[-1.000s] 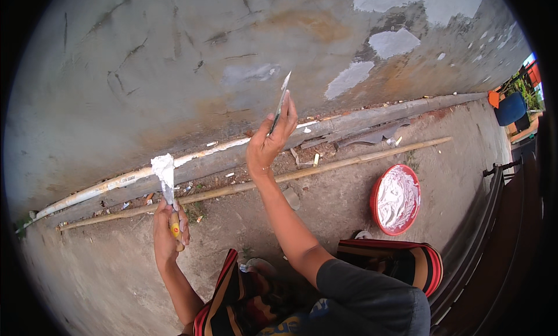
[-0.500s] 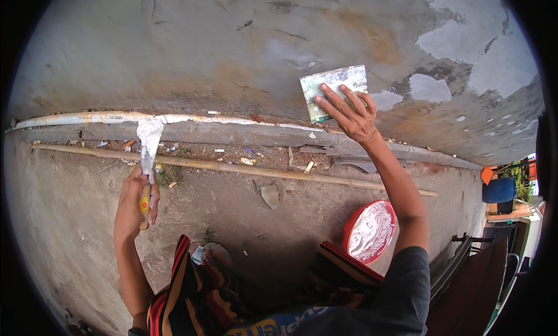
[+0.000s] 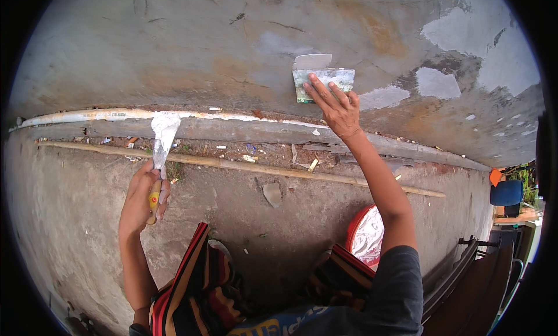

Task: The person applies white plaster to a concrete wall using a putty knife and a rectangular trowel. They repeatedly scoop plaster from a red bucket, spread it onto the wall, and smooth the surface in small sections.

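Observation:
My left hand (image 3: 138,202) is closed round the wooden handle of a putty knife (image 3: 160,153), whose blade points away from me. A thick lump of white putty (image 3: 166,124) covers the blade's far end. Against the grey wall (image 3: 192,57), my right hand (image 3: 342,118) grips a flat, roughly rectangular spreader (image 3: 303,87), its fingers laid over the smeared face. A pale grey patch of putty (image 3: 313,61) shows on the wall just above the spreader's far edge. The thumb of my right hand is hidden.
A red basin (image 3: 350,234) of white putty stands at the right, partly behind my right arm. Along the wall's foot run a white pipe (image 3: 87,116) and a long bamboo pole (image 3: 256,167), with litter between. Dried pale patches (image 3: 437,83) mark the wall's right side.
My right hand has shifted the spreader slightly left and lower, and a putty patch now shows above it. The putty knife has moved a little to the right in view, still loaded.

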A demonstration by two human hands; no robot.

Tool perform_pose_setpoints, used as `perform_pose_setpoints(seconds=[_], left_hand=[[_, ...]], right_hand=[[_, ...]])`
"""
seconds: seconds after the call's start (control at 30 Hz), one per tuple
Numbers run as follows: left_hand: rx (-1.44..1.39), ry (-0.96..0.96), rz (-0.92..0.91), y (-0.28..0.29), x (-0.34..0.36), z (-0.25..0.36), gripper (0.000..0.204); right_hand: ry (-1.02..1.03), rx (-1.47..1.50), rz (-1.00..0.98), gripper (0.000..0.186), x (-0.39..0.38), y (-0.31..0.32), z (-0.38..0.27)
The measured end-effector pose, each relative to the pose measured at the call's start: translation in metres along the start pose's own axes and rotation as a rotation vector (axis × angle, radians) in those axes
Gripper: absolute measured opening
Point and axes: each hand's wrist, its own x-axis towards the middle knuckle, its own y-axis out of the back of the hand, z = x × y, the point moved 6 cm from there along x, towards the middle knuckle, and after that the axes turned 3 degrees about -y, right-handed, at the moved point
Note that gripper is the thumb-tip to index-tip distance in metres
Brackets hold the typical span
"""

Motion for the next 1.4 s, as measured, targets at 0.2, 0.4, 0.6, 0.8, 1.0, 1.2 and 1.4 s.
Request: perform_pose_setpoints(seconds=[0.2, 0.4, 0.6, 0.8, 1.0, 1.2, 1.4], left_hand=[[-0.028, 0.058, -0.083, -0.008, 0.005, -0.006, 0.027], [-0.028, 0.041, -0.116, -0.013, 0.009, -0.005, 0.023], [-0.045, 0.035, -0.127, -0.015, 0.013, -0.006, 0.022], [-0.046, 0.021, -0.152, -0.019, 0.015, -0.002, 0.023], [-0.073, 0.059, -0.117, -0.021, 0.013, -0.003, 0.022], [-0.056, 0.059, -0.191, -0.026, 0.018, -0.010, 0.025], [-0.045, 0.061, -0.151, -0.029, 0.021, -0.012, 0.026]], right_hand=[[-0.164, 0.258, -0.220, 0.067, -0.008, 0.052, -0.009], [-0.316, 0.324, 0.007, 0.064, 0.062, 0.084, 0.014], [-0.378, 0.387, 0.060, 0.069, 0.040, 0.043, -0.023], [-0.296, 0.560, -0.259, 0.065, -0.021, 0.028, -0.067], [-0.318, 0.414, 0.129, 0.045, 0.018, 0.084, -0.017], [0.025, 0.062, 0.177, 0.039, 0.043, 0.044, 0.019], [0.132, -0.012, 0.068, 0.047, 0.016, 0.001, 0.008]])
